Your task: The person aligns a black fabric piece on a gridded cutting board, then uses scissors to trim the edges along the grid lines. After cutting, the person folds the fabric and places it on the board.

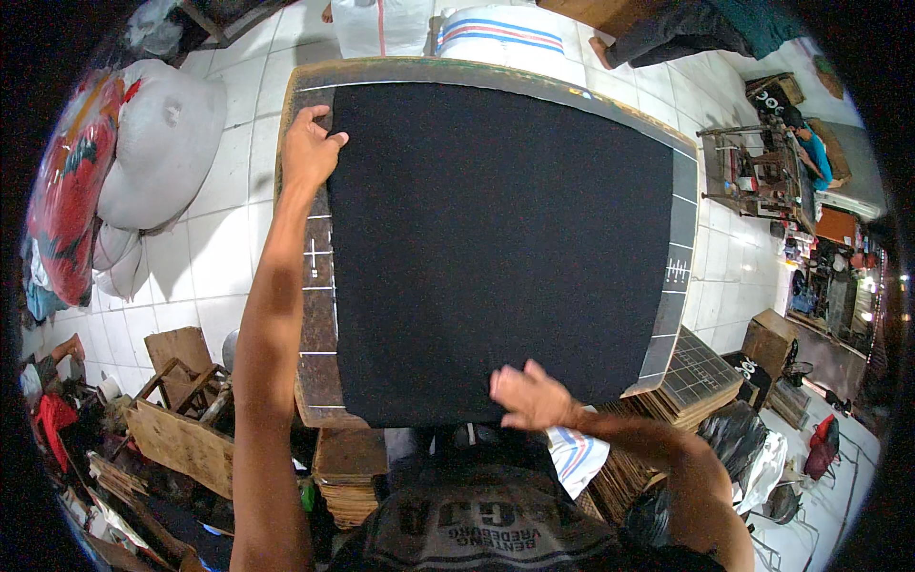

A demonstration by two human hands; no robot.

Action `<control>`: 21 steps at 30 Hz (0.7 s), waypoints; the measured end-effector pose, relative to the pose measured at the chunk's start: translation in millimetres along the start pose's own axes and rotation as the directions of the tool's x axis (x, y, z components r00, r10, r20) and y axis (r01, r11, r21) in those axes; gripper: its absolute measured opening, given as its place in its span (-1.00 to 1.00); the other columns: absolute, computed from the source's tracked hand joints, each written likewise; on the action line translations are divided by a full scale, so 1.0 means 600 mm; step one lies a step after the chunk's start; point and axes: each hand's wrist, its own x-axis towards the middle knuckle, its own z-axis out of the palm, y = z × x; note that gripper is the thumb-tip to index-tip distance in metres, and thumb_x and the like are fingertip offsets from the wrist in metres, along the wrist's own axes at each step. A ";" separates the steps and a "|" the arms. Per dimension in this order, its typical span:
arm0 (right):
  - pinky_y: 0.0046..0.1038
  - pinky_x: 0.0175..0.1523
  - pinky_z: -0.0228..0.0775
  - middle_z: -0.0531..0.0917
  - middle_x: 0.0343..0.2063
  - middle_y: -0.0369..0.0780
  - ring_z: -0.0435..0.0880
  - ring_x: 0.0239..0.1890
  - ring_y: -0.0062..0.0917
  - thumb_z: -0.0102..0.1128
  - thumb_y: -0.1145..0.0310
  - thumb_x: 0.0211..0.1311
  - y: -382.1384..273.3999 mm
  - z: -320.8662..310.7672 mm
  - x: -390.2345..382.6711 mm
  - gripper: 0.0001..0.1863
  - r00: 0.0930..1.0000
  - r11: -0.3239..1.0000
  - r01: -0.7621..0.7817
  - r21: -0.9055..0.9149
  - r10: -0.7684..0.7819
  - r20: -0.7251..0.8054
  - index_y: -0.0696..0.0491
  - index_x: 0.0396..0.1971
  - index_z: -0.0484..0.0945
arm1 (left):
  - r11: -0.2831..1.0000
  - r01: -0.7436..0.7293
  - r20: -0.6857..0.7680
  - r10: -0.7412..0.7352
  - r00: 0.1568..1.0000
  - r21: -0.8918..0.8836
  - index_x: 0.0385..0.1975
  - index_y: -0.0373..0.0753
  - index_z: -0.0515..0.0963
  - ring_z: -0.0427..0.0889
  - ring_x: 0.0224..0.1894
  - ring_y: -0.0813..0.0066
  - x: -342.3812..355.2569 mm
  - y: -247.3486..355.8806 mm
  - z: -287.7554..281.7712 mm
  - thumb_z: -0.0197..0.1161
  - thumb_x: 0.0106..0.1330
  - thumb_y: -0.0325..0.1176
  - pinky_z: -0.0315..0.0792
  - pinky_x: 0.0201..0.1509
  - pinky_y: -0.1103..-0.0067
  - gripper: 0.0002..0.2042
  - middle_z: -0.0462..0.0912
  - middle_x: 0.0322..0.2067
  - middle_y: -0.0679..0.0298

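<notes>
A black cloth (500,248) lies spread over a dark board (317,315) with white marking lines along its sides. My left hand (310,153) is at the far left corner of the board, over its border and beside the cloth's edge. Its thumb stands apart from the fingers and reaches the cloth; the hand looks open, with nothing visible in it. Near the front edge, slightly right of the middle, my right hand (534,398) is over the cloth with fingers spread, a little blurred. Whether its palm touches the cloth, I cannot tell.
Stacked boards (703,377) stand below the right front corner, with another stack (349,467) at the front left. Large filled bags (162,143) sit on the tiled floor at left, and a white striped sack (500,36) lies beyond. Other people are around the edges.
</notes>
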 end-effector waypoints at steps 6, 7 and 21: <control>0.04 0.52 -0.16 0.15 0.44 0.05 0.05 0.51 -0.09 0.14 -0.04 0.30 0.095 -0.077 0.006 -0.21 0.972 0.970 -0.235 -0.054 0.235 0.000 0.18 0.37 0.22 | 0.991 -0.028 -0.039 0.033 0.999 0.131 0.07 -0.28 0.55 0.64 -0.34 0.36 -0.017 -0.010 0.003 0.47 0.13 -0.25 0.49 -0.16 0.42 -0.50 0.65 -0.42 0.20; 0.06 0.53 -0.23 0.08 0.46 0.10 -0.01 0.53 -0.06 0.12 0.04 0.30 0.159 -0.107 0.021 -0.19 0.888 0.924 -0.380 -0.028 0.356 -0.291 0.25 0.39 0.14 | 0.994 -0.019 -0.022 0.022 1.000 0.111 0.07 -0.29 0.54 0.62 -0.35 0.38 -0.026 -0.015 0.003 0.48 0.14 -0.22 0.48 -0.18 0.43 -0.48 0.64 -0.42 0.20; 0.06 0.52 -0.21 0.12 0.44 0.08 0.01 0.52 -0.08 0.10 -0.01 0.28 0.251 -0.097 -0.157 -0.20 0.712 0.788 -0.614 -0.048 0.527 -0.463 0.21 0.37 0.17 | 0.982 0.125 0.056 -0.118 0.991 -0.140 0.13 -0.35 0.48 0.39 -0.49 0.73 -0.308 -0.075 -0.046 0.38 0.20 -0.57 0.31 -0.32 0.73 -0.54 0.46 -0.56 0.47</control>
